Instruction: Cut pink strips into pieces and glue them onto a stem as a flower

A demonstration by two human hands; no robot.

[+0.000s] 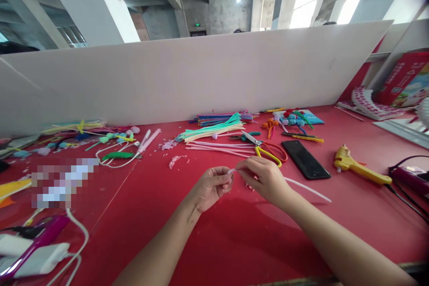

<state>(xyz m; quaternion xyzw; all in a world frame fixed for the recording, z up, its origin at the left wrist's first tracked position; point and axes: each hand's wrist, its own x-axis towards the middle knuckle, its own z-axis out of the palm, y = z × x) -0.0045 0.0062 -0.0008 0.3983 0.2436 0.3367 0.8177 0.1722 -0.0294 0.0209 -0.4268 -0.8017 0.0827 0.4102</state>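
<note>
Over the red tabletop, a pale pink pipe cleaner (310,190) stretches between my hands. My left hand (212,186) pinches its near end between thumb and fingers, where it curves slightly. Just to the right, my right hand (267,178) grips the same stem with closed fingers, and its long tail sticks out past the wrist to the right. Small pink scraps (248,186) lie beneath the fingers, partly hidden. Behind my right hand rest scissors (278,161) with yellow and red handles, beside loose pink pipe cleaners (214,148).
A black phone (305,159) and a yellow glue gun (363,169) lie to the right. Bundled green and cream pipe cleaners (214,129) sit behind my hands, before a white partition (187,80). White cables (80,228) and chargers (40,259) occupy the left.
</note>
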